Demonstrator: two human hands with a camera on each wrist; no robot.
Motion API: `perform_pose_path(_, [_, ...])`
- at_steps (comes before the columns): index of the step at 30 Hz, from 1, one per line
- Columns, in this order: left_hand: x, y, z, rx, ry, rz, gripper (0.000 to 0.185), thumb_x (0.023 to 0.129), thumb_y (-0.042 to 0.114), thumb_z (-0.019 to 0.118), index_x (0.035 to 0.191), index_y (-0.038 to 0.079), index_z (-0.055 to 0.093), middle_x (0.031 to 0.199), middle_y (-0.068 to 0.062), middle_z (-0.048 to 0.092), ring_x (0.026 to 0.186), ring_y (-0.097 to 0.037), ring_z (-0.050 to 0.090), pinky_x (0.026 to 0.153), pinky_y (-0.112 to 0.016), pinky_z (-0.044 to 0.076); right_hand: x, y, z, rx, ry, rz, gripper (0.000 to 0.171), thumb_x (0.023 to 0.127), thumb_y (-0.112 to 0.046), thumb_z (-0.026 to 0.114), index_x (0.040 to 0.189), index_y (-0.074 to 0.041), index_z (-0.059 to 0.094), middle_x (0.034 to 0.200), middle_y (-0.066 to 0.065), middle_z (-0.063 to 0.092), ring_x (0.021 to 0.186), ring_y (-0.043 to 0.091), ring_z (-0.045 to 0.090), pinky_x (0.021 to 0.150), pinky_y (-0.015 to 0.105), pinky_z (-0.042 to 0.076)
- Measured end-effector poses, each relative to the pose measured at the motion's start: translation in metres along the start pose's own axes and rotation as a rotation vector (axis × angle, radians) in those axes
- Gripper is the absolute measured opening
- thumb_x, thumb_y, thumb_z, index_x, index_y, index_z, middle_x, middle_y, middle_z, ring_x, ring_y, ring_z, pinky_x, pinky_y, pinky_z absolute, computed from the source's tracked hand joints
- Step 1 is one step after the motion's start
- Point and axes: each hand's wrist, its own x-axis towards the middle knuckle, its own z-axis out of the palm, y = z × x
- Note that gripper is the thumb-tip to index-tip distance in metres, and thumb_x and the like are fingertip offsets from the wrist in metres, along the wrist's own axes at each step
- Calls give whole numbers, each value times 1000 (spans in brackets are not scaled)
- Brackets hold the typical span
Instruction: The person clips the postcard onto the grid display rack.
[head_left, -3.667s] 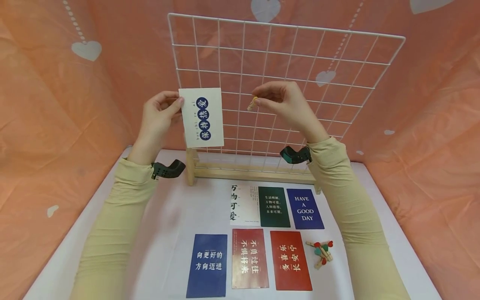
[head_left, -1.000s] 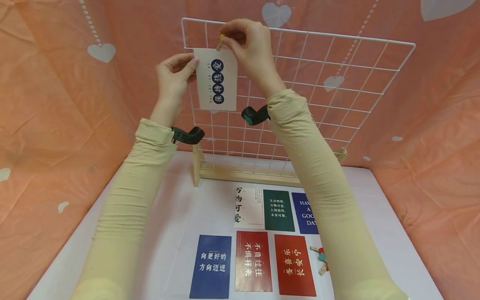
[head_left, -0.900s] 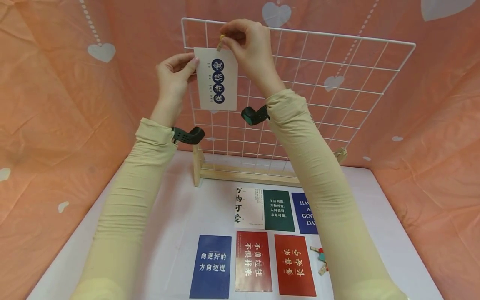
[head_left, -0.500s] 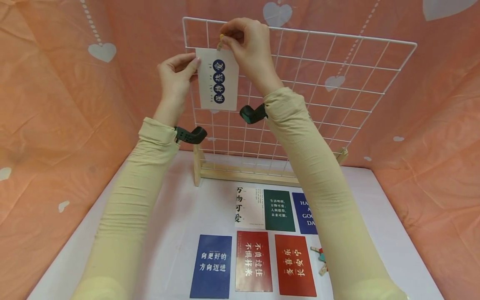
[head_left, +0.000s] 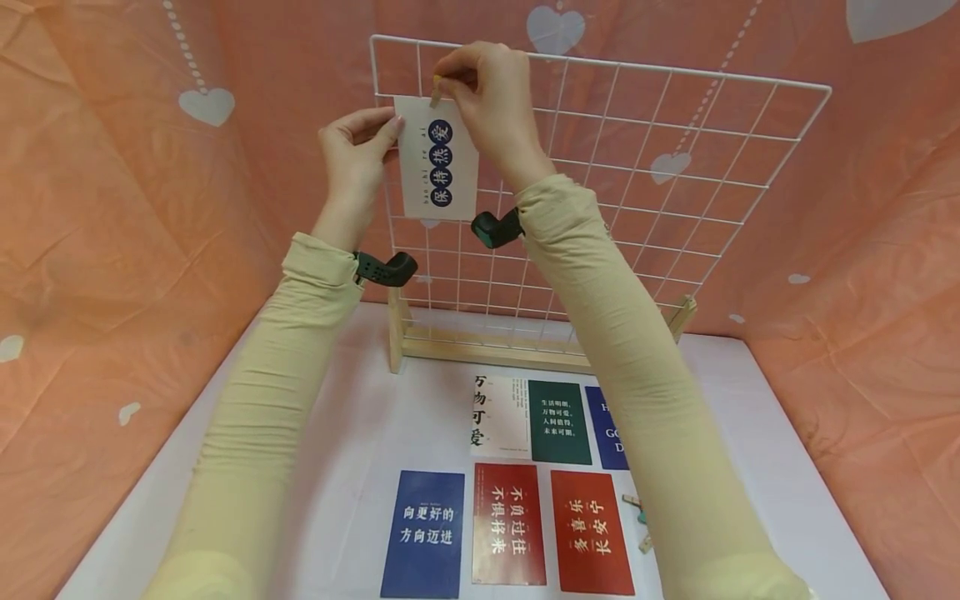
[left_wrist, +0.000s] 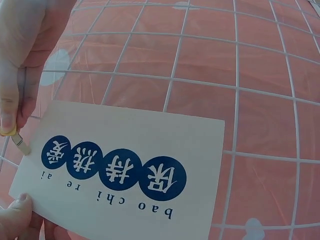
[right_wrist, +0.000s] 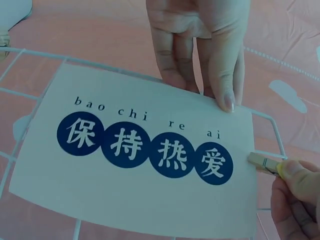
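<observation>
White card with four blue circles [head_left: 437,156] sits against the top-left corner of the white wire grid panel [head_left: 637,167], long axis vertical. Left hand [head_left: 358,158] pinches its left edge. Right hand [head_left: 487,96] pinches the small wooden clothespin [head_left: 436,89] at the card's top edge, nearer the grid's top wire.

I see left hand [head_left: 358,154] pinching left edge of white card [head_left: 437,158] against wire grid [head_left: 637,167]. Right hand [head_left: 483,96] pinches small wooden clip [head_left: 436,89] at card's top edge (near grid's upper left corner). Coloured cards [head_left: 510,533] lie on table [head_left: 360,433] below.
</observation>
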Motion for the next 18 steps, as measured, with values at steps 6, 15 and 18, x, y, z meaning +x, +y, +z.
perform_pose_path(6, [1,-2,1,12,0,-9,19,83,7,73,102,2,74,88,-6,67,79,-17,64,79,-29,55,1,-1,-1,-50,20,-27,14,92,-11,64,100,-3,74,100,5,71,86,8,65,73,11,47])
perform_pose_path(15, [1,-2,2,34,8,12,18,83,7,74,100,3,75,86,-6,68,78,-16,64,75,-27,55,3,-1,-2,-77,-7,-4,15,94,-11,62,101,-5,74,101,4,71,87,8,65,76,12,48])
perform_pose_path(18, [1,-2,2,42,13,13,18,83,8,74,100,4,75,87,-6,69,77,-15,64,74,-26,55,5,0,-3,-74,-10,6,16,94,-11,62,102,-5,74,101,3,71,88,8,65,77,12,48])
